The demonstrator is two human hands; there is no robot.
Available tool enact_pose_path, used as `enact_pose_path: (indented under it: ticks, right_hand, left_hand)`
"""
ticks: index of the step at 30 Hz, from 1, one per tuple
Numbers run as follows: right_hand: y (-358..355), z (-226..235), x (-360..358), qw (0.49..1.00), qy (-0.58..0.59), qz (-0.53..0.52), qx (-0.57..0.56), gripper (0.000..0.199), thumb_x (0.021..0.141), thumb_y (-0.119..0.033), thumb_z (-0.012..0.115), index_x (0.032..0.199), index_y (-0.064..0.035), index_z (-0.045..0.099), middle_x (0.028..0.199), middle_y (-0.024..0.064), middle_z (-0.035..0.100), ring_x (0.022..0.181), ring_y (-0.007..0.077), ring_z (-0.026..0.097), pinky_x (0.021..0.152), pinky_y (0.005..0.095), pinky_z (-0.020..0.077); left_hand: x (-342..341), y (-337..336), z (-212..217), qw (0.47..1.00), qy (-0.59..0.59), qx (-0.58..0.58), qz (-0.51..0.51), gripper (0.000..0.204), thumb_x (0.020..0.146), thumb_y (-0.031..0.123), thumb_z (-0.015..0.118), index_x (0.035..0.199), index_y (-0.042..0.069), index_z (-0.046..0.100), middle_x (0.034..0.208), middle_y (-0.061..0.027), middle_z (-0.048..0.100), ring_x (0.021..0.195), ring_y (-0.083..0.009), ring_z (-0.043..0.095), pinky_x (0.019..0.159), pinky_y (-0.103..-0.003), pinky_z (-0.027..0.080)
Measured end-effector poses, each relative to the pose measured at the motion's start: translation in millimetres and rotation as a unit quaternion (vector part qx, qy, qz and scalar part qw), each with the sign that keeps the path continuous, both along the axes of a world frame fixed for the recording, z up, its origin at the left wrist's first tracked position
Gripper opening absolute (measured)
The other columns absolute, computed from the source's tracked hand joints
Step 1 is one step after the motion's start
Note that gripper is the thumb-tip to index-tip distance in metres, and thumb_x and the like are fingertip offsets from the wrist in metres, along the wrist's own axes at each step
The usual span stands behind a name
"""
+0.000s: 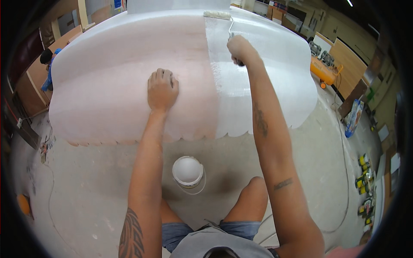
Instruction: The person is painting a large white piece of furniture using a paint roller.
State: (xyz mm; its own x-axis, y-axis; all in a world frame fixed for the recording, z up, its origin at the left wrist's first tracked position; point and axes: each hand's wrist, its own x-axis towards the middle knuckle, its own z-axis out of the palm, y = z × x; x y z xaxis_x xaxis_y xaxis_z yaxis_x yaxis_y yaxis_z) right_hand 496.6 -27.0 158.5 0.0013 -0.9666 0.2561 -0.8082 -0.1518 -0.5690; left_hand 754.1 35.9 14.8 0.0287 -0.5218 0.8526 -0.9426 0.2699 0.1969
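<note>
A large curved panel with a scalloped lower edge spreads before me, bare pinkish on the left and coated wet white on the right. My right hand grips a paint roller by its handle. The white fluffy sleeve of the paint roller lies at the panel's far upper part, where pink and white meet. My left hand rests on the pinkish part with fingers curled in; whatever may be inside them is hidden. On the floor below the panel stands a white bucket with its wire handle hanging down.
An orange air compressor stands off to the right. Several yellow-and-black cans line the right side, near a blue-and-white bag. A cable runs over the floor. At far left is another person in blue.
</note>
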Motion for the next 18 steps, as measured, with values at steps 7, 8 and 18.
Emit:
enact_pose_path:
  ticks: [7,8,18]
  right_hand:
    - [115.4,-47.5,27.5,0.993,-0.046,-0.052,0.093,0.036,0.098,-0.013,0.038,0.12,0.0112,0.054,0.102,0.0345,0.07,0.065,0.0401,0.072,0.062,0.0493,0.0582]
    - [104.6,-46.4,30.3,0.993,-0.045,-0.048,0.094,0.036,0.098,-0.013,0.038,0.12,0.0112,0.054,0.102,0.0345,0.07,0.065,0.0401,0.072,0.062,0.0493,0.0582]
    - [18.6,-0.1,11.4,0.999,0.007,-0.023,0.025,0.027,0.09,-0.008,0.045,0.09,0.0113,0.064,0.077,0.0291,0.07,0.063,0.0381,0.071,0.058,0.0477,0.055]
  left_hand:
    - [18.8,3.8,-3.0,1.0,-0.006,-0.018,0.008,0.014,0.09,0.019,0.063,0.098,0.007,0.065,0.102,-0.0075,0.061,0.101,-0.0283,0.059,0.091,-0.042,0.048]
    - [22.4,5.4,-3.2,1.0,-0.006,-0.018,0.011,0.014,0.09,0.019,0.063,0.098,0.007,0.065,0.102,-0.0075,0.061,0.101,-0.0283,0.059,0.091,-0.042,0.048]
    - [5.8,1.3,-2.2,1.0,-0.01,-0.018,0.006,0.014,0.09,0.019,0.063,0.097,0.007,0.066,0.101,-0.0075,0.062,0.1,-0.0279,0.059,0.09,-0.042,0.049]
